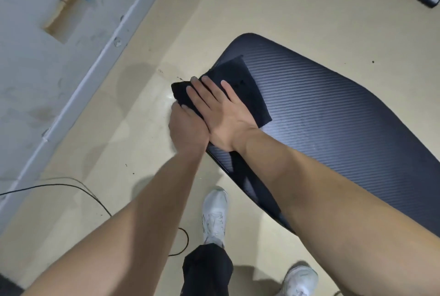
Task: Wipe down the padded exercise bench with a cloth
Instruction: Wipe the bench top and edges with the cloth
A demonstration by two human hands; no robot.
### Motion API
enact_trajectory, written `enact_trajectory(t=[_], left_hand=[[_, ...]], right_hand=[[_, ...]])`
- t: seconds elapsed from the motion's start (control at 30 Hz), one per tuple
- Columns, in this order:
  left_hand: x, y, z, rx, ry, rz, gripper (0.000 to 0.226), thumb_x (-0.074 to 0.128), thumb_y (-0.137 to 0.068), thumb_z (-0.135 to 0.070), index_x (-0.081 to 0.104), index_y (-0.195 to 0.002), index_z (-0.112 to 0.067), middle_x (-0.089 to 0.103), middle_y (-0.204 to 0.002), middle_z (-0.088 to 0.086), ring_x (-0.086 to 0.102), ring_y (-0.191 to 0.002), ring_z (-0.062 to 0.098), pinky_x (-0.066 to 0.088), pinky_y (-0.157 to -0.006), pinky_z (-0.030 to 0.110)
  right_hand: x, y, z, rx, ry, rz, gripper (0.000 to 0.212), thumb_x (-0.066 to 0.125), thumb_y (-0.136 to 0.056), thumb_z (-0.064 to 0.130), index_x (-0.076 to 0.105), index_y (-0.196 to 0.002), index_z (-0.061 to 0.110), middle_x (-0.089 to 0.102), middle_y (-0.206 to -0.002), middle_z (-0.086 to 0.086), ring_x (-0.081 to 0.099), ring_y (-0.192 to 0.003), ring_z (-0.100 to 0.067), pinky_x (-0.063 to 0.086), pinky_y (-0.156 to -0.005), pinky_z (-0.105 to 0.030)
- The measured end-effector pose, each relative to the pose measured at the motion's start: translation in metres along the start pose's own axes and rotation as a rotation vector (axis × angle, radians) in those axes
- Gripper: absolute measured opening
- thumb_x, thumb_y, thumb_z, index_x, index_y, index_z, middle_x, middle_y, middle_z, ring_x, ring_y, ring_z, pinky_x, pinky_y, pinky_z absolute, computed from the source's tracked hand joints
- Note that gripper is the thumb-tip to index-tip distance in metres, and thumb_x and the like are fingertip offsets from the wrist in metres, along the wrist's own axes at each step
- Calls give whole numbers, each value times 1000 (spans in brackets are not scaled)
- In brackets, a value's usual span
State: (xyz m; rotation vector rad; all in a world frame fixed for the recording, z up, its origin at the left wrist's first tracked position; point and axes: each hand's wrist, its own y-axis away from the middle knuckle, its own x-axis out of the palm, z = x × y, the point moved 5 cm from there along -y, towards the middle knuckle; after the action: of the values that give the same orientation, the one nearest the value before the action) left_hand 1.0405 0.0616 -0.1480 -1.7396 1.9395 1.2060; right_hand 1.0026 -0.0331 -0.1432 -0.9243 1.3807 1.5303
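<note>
- Right hand [221, 114] flat, fingers spread, pressing dark folded cloth [247, 91] onto bench top.
- Left hand [188, 126] closed round cloth's bunched end, hanging off bench's left edge.
- Ribbed dark-blue padded bench [333, 114]: cloth sits near its far rounded end.
- Beige floor [285, 10] below w/ black cable [100, 203], white shoes [215, 214].

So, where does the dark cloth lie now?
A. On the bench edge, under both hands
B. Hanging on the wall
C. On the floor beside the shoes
A: the dark cloth lies on the bench edge, right hand flat on it, left hand gripping its overhang.
</note>
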Motion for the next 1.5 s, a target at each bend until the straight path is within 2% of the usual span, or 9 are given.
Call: enact_trajectory(t=[0.13,0.27,0.33,0.47,0.57,0.67,0.83,1.23,1.5], left_hand=[[9,-47,-29,150,-190,208,36,29,-101,-19,59,-110,-3,65,-115,18,58,-108,37,41,-86,37],[34,-73,-68,270,-275,407,28,31,-97,-17,57,-92,-7,66,-106,18,59,-100,36,38,-75,34],[52,-80,-90,326,-323,450,26,31,-98,-16,55,-93,-7,64,-109,17,57,-100,34,37,-77,33],[83,-83,-125,433,-397,446,40,28,-103,-30,55,-117,-6,59,-123,17,53,-112,34,37,-87,34],[103,-75,-148,541,-503,415,43,26,-103,-36,50,-128,-11,58,-126,15,53,-114,35,39,-90,39],[120,-61,-173,772,-644,353,40,27,-102,-35,53,-122,-12,59,-125,15,53,-114,38,41,-91,43],[171,4,-201,1096,-915,388,40,23,-104,-34,56,-106,-13,66,-113,15,57,-105,37,35,-88,41],[261,149,-202,1281,-957,391,40,23,-103,-33,58,-107,-13,66,-106,9,57,-98,32,35,-87,41],[298,231,-191,1481,-903,575,38,24,-104,-33,57,-106,-17,66,-107,4,56,-101,27,33,-95,39]], right_hand=[[-15,-32,-21,29,38,-17,66,19,-100,41,9,-158,12,5,-167,-3,-4,-153,-22,-2,-123,-43],[-26,-45,-60,129,-58,-61,62,18,-102,42,15,-157,13,11,-166,-1,-1,-153,-18,-3,-123,-40],[-29,-43,-83,196,-114,-113,62,20,-102,43,14,-157,15,10,-167,1,0,-153,-16,-2,-123,-40],[-28,-26,-136,365,-172,-176,67,19,-102,49,9,-158,15,14,-166,-3,12,-151,-21,9,-122,-41],[-23,-6,-169,454,-215,-194,61,21,-102,50,22,-154,18,41,-150,-5,39,-134,-26,28,-111,-42],[-17,14,-186,541,-202,-203,53,21,-102,48,42,-139,17,54,-132,-6,50,-117,-28,36,-98,-43],[0,70,-224,656,-224,-231,48,20,-104,44,52,-120,13,61,-120,-7,56,-107,-29,36,-90,-40],[53,221,-283,887,-353,-240,47,18,-104,43,50,-120,12,60,-119,-11,56,-105,-33,40,-85,-42],[78,295,-291,1037,-318,-253,45,21,-105,39,54,-108,9,64,-108,-14,57,-98,-35,38,-86,-42]])
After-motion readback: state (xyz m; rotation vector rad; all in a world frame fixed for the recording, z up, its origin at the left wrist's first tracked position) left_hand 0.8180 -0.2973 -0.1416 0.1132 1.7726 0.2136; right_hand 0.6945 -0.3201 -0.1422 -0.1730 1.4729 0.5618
